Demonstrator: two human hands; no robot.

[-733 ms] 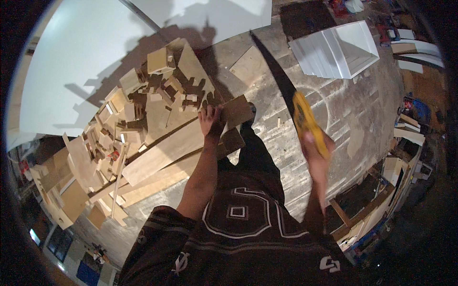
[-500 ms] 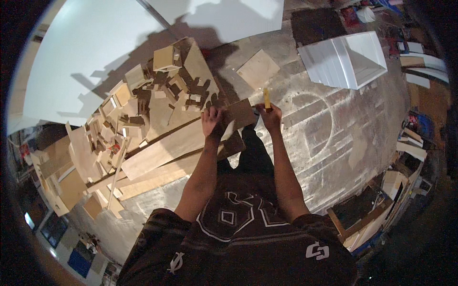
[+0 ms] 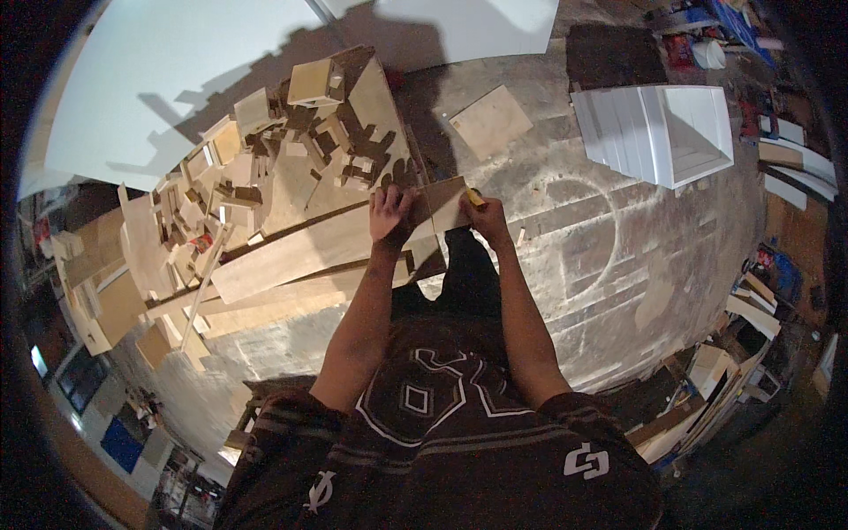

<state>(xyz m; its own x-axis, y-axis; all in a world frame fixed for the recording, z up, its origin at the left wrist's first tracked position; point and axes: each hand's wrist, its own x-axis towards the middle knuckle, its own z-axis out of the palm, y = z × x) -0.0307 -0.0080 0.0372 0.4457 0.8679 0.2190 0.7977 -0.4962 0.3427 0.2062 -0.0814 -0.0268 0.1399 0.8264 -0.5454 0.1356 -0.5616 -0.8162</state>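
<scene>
My left hand [image 3: 391, 216] grips a long plywood board [image 3: 300, 247] near its right end, fingers curled over its top. At that end my right hand [image 3: 486, 216] is closed on a yellow-handled saw [image 3: 475, 198]; the blade is mostly hidden from this angle. Beside the board, to the upper left, a larger plywood sheet [image 3: 371, 93] carries a jumble of small wooden pieces and box shapes [image 3: 315, 81]. More long strips [image 3: 274, 309] lie just below the board I hold.
A big white panel [image 3: 115, 106] fills the upper left. On the concrete floor [image 3: 583, 318] are a square plywood offcut [image 3: 490, 121] and a white open box unit [image 3: 623, 132]. Stacked scrap boards [image 3: 742, 314] line the right side; tools and clutter [image 3: 707, 49] sit top right.
My right hand has brought the saw from raised out at the right down to the board's end, close to my left hand. The view has shifted slightly.
</scene>
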